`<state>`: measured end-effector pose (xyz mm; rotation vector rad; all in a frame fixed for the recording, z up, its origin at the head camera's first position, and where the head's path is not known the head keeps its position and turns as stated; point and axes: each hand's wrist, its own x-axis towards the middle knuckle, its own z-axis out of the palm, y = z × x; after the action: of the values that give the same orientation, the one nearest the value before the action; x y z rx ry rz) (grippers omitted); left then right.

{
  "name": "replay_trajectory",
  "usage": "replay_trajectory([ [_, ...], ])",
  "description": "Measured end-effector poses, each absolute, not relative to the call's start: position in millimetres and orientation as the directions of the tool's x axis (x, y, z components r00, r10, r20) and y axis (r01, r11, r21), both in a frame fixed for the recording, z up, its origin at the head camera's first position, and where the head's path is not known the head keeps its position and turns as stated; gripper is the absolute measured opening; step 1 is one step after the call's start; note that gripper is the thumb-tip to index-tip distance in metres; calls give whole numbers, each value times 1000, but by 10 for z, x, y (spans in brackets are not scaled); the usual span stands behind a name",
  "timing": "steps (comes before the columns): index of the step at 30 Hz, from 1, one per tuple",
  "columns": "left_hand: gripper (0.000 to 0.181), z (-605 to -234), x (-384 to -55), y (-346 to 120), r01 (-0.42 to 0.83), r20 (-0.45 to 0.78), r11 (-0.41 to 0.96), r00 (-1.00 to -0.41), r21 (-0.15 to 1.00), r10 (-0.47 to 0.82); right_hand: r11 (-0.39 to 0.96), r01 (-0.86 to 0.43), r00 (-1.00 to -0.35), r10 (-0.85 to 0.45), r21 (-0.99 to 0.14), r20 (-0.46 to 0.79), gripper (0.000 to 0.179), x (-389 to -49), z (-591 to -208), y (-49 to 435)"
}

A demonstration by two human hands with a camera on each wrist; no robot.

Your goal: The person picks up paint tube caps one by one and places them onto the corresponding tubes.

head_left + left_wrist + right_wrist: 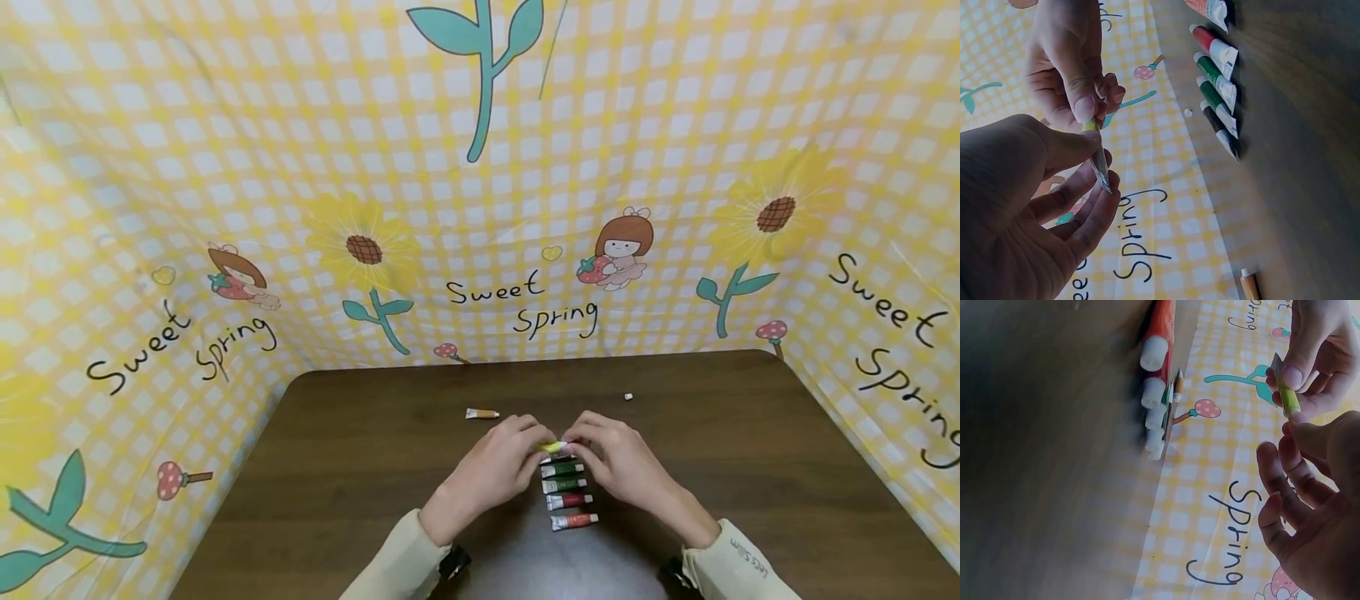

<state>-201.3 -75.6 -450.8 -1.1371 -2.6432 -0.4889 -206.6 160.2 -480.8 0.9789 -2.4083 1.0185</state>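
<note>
A small yellow paint tube (552, 447) is held between both hands above a row of tubes. My left hand (501, 462) pinches its body between thumb and fingers; the flat crimped end (1102, 178) sticks out beside the left thumb. At the other end, my right hand (624, 462) pinches the tube's tip with thumb and forefinger, which hide the cap; its other fingers are loosely bent in the right wrist view. Beneath lie several tubes: an orange-red one (574, 522), a red one (570, 502), two green ones (564, 485) and a dark one (1217, 128), partly covered in the head view.
An ochre tube (482, 414) lies apart, beyond the left hand. One small white cap-like piece (628, 397) sits near the back of the dark wooden table (337, 483). Yellow checked cloth (480, 208) hangs around the table's back and sides.
</note>
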Motion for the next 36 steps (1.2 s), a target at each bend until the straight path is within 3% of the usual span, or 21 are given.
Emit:
replay_trajectory([
  [18,14,-4706,-2263,-630,712,240,665,-702,226,671,522,-668,-744,-451,-530,494,8,-2252,-4938,1846],
  [36,14,-4915,-2473,-535,706,191,667,-707,236,681,639,-556,-831,-421,-531,364,6,-2506,-4989,2075],
])
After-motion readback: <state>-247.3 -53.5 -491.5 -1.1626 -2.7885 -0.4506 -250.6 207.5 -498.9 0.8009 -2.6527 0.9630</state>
